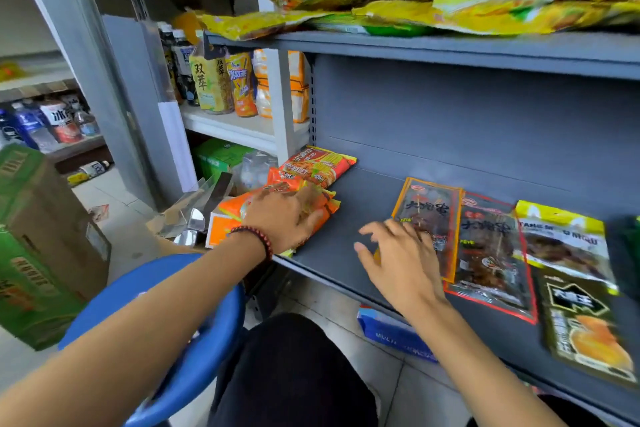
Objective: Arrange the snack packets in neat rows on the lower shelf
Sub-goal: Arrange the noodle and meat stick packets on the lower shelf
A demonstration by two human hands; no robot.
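Snack packets [491,253] lay flat along the lower shelf [363,198]. The left hand [284,218] pressed open-fingered on the orange stack [327,206], probably steadying it. The right hand [398,253], fingers spread and gripping nothing, touched the dark packet [429,211], seemingly squaring the row.

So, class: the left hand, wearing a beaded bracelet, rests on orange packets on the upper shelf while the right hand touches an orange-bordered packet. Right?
Not quite. The head view shows the left hand resting on the orange packets on the lower shelf, not the upper one. The bracelet and the right hand touching the orange-bordered packet are as stated.
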